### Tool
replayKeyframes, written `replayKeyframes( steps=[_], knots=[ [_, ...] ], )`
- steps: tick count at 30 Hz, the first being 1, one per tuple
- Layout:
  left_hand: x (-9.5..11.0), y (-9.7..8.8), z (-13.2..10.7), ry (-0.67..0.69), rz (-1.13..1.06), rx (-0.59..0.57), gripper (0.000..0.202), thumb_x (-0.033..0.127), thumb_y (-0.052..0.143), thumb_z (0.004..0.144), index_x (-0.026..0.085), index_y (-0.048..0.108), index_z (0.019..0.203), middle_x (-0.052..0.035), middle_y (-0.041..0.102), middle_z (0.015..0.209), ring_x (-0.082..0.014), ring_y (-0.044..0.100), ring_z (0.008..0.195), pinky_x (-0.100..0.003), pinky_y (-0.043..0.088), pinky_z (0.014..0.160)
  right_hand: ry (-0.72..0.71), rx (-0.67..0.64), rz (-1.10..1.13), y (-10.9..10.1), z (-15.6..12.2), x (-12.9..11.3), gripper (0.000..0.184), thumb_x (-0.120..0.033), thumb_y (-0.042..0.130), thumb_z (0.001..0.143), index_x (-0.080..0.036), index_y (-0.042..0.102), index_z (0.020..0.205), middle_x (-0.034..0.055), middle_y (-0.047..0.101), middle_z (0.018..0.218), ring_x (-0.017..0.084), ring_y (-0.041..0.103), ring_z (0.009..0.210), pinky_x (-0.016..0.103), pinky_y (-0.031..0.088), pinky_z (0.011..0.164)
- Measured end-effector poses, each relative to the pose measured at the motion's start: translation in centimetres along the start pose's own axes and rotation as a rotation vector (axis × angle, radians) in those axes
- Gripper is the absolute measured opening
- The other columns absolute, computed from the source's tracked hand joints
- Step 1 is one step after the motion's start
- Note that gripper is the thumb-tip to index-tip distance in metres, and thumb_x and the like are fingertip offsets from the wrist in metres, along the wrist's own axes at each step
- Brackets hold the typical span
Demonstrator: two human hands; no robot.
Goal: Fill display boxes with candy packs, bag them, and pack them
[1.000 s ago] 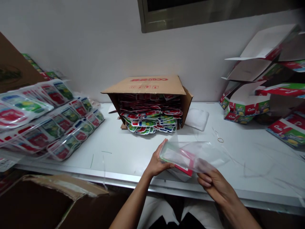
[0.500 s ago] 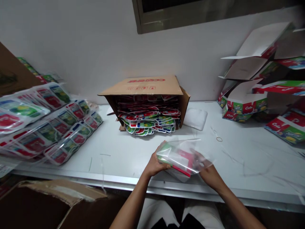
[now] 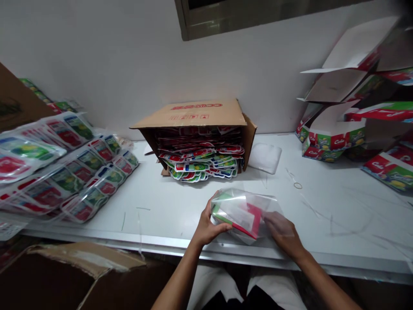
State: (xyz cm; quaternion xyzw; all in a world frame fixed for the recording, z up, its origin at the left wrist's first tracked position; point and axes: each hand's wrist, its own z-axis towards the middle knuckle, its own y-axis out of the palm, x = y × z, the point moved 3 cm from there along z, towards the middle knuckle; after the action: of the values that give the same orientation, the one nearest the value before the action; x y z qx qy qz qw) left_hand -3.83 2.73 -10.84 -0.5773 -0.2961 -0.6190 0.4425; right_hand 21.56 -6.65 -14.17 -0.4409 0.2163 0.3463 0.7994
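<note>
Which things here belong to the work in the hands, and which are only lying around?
In hand:
- left hand
- right hand
- clear bag
- cards inside it

Lying about:
- cardboard box
- bagged packs
- rubber band
- folded cartons
- table

clear bag (image 3: 240, 211): red, green, white inside | carton (image 3: 196, 114): brown, red print | table (image 3: 322, 215): white

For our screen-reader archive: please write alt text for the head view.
Both hands, left hand and right hand, grip a clear plastic bag of red-and-green cards over a white table. Behind lies a tipped cardboard box spilling colourful packets.
</note>
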Motion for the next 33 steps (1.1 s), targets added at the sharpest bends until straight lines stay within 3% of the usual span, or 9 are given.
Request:
replayKeyframes(
  steps=[4, 9, 12, 15, 18, 21, 25, 30, 33],
  knots=[
    [-0.3, 0.7, -0.6, -0.039, -0.006, 0.028, 0.106, 0.037, 0.085, 0.064, 0.022, 0.025, 0.149, -0.0130, 0.043, 0.147, -0.0314, 0.040, 0.136, -0.043, 0.028, 0.116, 0.011, 0.006, -0.006, -0.2, 0.3, -0.3, 0.025, -0.020, 0.049, 0.093, -0.026, 0.067, 0.110, 0.0055, 0.071, 0.100, 0.021, 0.067, 0.090, 0.035, 0.055, 0.079],
    [-1.4, 0.9, -1.3, -0.099, -0.063, 0.100, 0.123, 0.042, 0.087, 0.058, 0.023, 0.010, 0.152, -0.0150, 0.035, 0.152, -0.0321, 0.035, 0.139, -0.044, 0.023, 0.117, -0.099, 0.033, -0.046, -1.0, 0.6, -1.7, 0.031, -0.013, 0.052, 0.090, -0.025, 0.063, 0.116, 0.0063, 0.070, 0.098, 0.021, 0.065, 0.087, 0.037, 0.052, 0.078],
    [-1.0, 1.2, -1.8, -0.042, -0.060, 0.201, 0.125, 0.049, 0.084, 0.060, 0.023, 0.005, 0.152, -0.0151, 0.021, 0.158, -0.0320, 0.023, 0.145, -0.043, 0.019, 0.119, -0.128, 0.050, -0.074, -1.4, 0.7, -2.1, 0.028, -0.011, 0.054, 0.089, -0.024, 0.063, 0.112, 0.0068, 0.070, 0.095, 0.021, 0.065, 0.084, 0.037, 0.052, 0.076],
    [-0.1, 2.3, -2.6, -0.033, 0.025, 0.346, 0.123, 0.046, 0.084, 0.061, 0.024, 0.003, 0.152, -0.0134, 0.012, 0.160, -0.0320, 0.017, 0.146, -0.043, 0.018, 0.119, -0.102, 0.045, -0.079, -1.7, 0.6, -2.2, 0.025, -0.011, 0.055, 0.089, -0.024, 0.063, 0.108, 0.0069, 0.070, 0.093, 0.020, 0.065, 0.083, 0.035, 0.052, 0.072],
    [0.2, 4.0, -3.6, -0.157, 0.044, 0.456, 0.123, 0.041, 0.085, 0.061, 0.025, 0.004, 0.151, -0.0140, 0.017, 0.158, -0.0343, 0.023, 0.144, -0.045, 0.026, 0.116, -0.125, 0.039, -0.067, -1.9, 0.4, -2.5, 0.025, -0.011, 0.055, 0.089, -0.024, 0.063, 0.108, 0.0073, 0.070, 0.093, 0.021, 0.066, 0.084, 0.036, 0.054, 0.072],
    [-0.1, 5.4, -4.4, -0.300, -0.077, 0.532, 0.118, 0.041, 0.082, 0.063, 0.026, 0.003, 0.150, -0.0157, 0.021, 0.156, -0.0354, 0.032, 0.140, -0.045, 0.035, 0.111, -0.173, 0.025, -0.060, -2.2, 0.1, -2.5, 0.026, -0.012, 0.055, 0.087, -0.024, 0.064, 0.108, 0.0081, 0.071, 0.094, 0.021, 0.067, 0.083, 0.036, 0.054, 0.072],
    [-0.4, 6.4, -5.1, -0.454, -0.154, 0.554, 0.113, 0.043, 0.080, 0.066, 0.027, 0.005, 0.148, -0.0158, 0.024, 0.155, -0.0348, 0.035, 0.139, -0.045, 0.032, 0.113, -0.150, 0.004, -0.073, -2.2, -0.1, -1.9, 0.026, -0.013, 0.053, 0.088, -0.024, 0.066, 0.107, 0.0079, 0.071, 0.095, 0.021, 0.067, 0.085, 0.036, 0.055, 0.073],
    [-0.7, 7.1, -6.2, -0.438, 0.028, 0.595, 0.111, 0.045, 0.080, 0.064, 0.021, 0.010, 0.147, -0.0180, 0.021, 0.155, -0.0333, 0.020, 0.145, -0.046, 0.018, 0.118, -0.083, -0.002, -0.074, -1.4, 0.6, -1.3, 0.023, -0.021, 0.048, 0.090, -0.023, 0.069, 0.100, 0.0082, 0.072, 0.092, 0.021, 0.068, 0.084, 0.035, 0.057, 0.073],
    [-0.5, 7.2, -7.0, -0.436, 0.150, 0.692, 0.103, 0.042, 0.082, 0.060, 0.017, 0.024, 0.142, -0.0196, 0.038, 0.141, -0.0337, 0.035, 0.135, -0.047, 0.029, 0.111, -0.087, -0.006, -0.070, -1.2, 1.1, -1.7, 0.021, -0.024, 0.048, 0.091, -0.022, 0.068, 0.098, 0.0084, 0.072, 0.091, 0.022, 0.069, 0.083, 0.035, 0.057, 0.072]
  ],
)
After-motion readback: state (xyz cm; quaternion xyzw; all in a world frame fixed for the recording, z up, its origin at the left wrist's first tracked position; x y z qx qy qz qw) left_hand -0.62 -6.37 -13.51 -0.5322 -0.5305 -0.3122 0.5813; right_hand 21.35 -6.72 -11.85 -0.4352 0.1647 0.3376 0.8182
